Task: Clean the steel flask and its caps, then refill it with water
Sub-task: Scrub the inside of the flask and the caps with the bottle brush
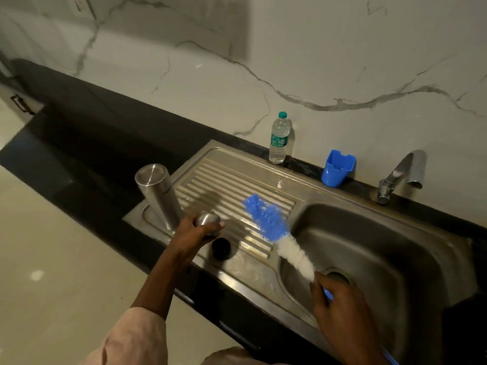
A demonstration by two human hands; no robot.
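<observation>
Beside the sink basin (pixel 382 241), on its ribbed drainboard (pixel 232 185), item one: steel flask (pixel 158 196), standing inverted with its flat base uppermost at the drainboard's far-left corner from the basin; presumably set mouth-down so that water can run out along the ribs.

Item two: steel cap (pixel 207 219), rounded, held just above the drainboard on the near side, a little toward the basin from the flask; left hand (pixel 195 234) has its fingers curled over the cap's top and sides, a grip that suits lifting it or setting it down.

Item three: black inner cap (pixel 220 248), lying on the drainboard's near edge, just below the left hand and apart from it; judged parked there awaiting its own scrub or already drained.

Item four: bottle brush (pixel 276 233), blue bristles at the tip and white bristles below, slanting from the basin's near rim up over the drainboard edge; right hand (pixel 340 309) is wrapped round its blue handle just below the bristles, over the basin, so drips probably fall inside.

Item five: tap (pixel 403 175), behind the basin on the far rim; no water seen running.

Item six: plastic water bottle (pixel 279 139), capped, upright behind the drainboard; likely the refill source.

Item seven: blue holder (pixel 338 168), between bottle and tap.
</observation>
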